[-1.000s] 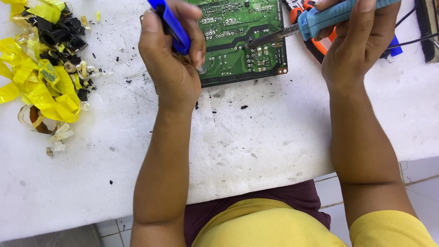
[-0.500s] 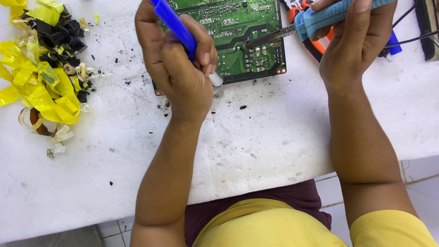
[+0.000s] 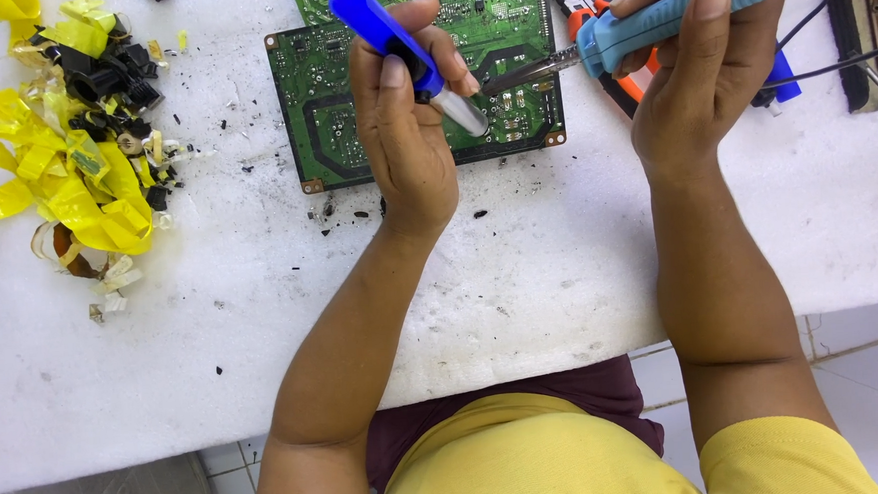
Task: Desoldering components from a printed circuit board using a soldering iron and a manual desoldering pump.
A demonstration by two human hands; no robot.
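Observation:
A green circuit board [image 3: 331, 92] lies flat on the white foam worktop [image 3: 520, 273]. My left hand [image 3: 408, 128] grips a blue pen-shaped tool with a pale tip [image 3: 388, 34], its tip pointing down at the board. My right hand [image 3: 705, 73] holds a light-blue soldering iron [image 3: 707, 2] by the handle; its metal tip [image 3: 525, 72] reaches left over the board's right part, close to the blue tool's tip. Both hands hover over the board.
A heap of yellow tape scraps and black parts [image 3: 73, 146] lies at the left. Orange-handled pliers [image 3: 597, 8] and black cables [image 3: 828, 26] sit behind my right hand. Dark crumbs dot the foam. The worktop's front edge runs above my lap.
My left hand has tipped the blue tool down, bringing its pale tip onto the board beside the iron's tip. My right hand and the iron have hardly moved.

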